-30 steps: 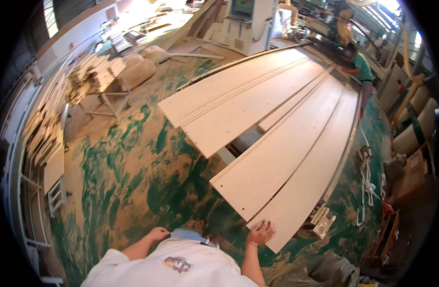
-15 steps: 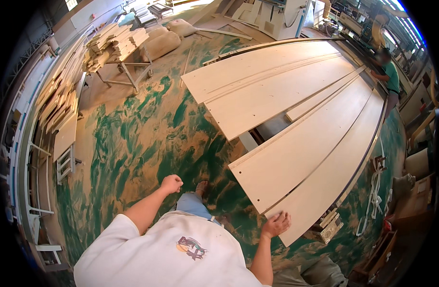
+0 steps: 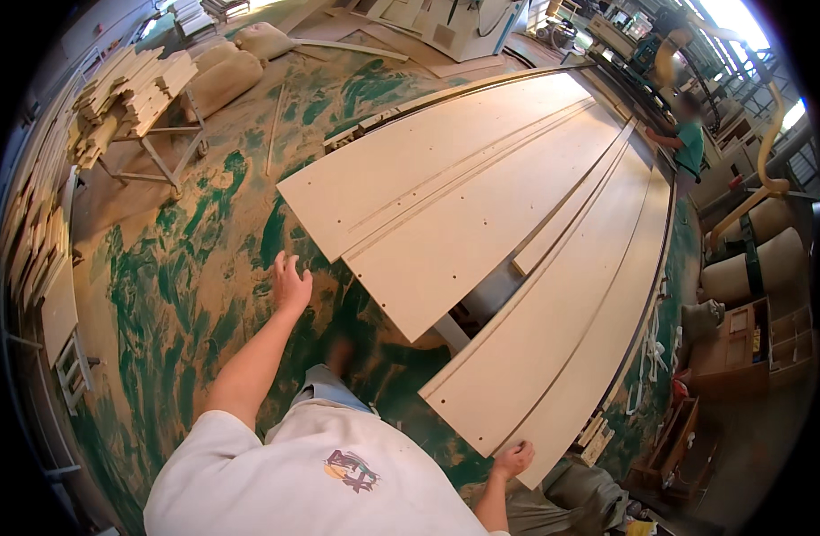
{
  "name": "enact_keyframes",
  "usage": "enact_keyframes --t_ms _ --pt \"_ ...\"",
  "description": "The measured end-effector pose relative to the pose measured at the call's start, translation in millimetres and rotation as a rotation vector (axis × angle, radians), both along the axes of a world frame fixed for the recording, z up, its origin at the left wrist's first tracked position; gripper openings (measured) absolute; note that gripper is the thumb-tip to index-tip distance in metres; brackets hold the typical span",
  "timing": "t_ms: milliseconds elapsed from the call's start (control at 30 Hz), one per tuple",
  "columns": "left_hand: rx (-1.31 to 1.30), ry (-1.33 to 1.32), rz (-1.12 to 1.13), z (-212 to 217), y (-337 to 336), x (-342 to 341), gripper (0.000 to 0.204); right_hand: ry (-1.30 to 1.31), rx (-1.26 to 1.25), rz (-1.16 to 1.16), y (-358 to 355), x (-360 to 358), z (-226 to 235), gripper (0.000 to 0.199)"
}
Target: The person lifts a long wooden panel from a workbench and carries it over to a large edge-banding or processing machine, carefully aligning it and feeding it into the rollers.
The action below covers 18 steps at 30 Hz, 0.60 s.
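Long pale wooden panels lie side by side on a low bench that stretches away to the far right. My right hand [image 3: 514,460] is at the near end of the rightmost panel [image 3: 566,424], fingers curled over its edge; its thumb is hidden. To the left of that panel lies another panel [image 3: 481,393] with small holes near its end. My left hand [image 3: 292,281] is in the air, fingers apart and holding nothing, close to the near corner of a wide grooved panel [image 3: 428,214]. A narrow strip [image 3: 571,210] lies between the panels, beside a dark gap.
Stacked wooden pieces [image 3: 146,89] sit on a metal-legged stand at left, with filled sacks [image 3: 222,80] behind. A person in a green top [image 3: 689,143] is at the far end by a machine. Brown wooden drawers [image 3: 731,344] stand at right. Sawdust covers the green floor.
My left hand has reached forward, its fingers spreading from a loose fist. My right hand has curled its fingers at the panel's end. The view has shifted toward the right.
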<state>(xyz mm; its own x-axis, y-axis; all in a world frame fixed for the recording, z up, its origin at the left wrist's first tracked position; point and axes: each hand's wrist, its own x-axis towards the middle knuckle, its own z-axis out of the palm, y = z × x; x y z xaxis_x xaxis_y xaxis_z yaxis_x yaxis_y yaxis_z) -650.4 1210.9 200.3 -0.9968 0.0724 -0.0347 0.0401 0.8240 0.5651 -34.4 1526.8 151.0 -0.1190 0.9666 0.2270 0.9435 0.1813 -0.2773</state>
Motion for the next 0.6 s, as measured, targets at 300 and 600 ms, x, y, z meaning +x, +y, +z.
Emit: enact_keyframes --t_ms 300,600 --pt "-0.166 0.211 -0.388 -28 122 -148 0.068 -0.128 -0.04 -0.289 18 -207 -4 0.05" --pt "-0.009 0.29 -0.615 -39 398 -249 0.087 -0.26 -0.007 -0.285 17 -276 -35 0.051"
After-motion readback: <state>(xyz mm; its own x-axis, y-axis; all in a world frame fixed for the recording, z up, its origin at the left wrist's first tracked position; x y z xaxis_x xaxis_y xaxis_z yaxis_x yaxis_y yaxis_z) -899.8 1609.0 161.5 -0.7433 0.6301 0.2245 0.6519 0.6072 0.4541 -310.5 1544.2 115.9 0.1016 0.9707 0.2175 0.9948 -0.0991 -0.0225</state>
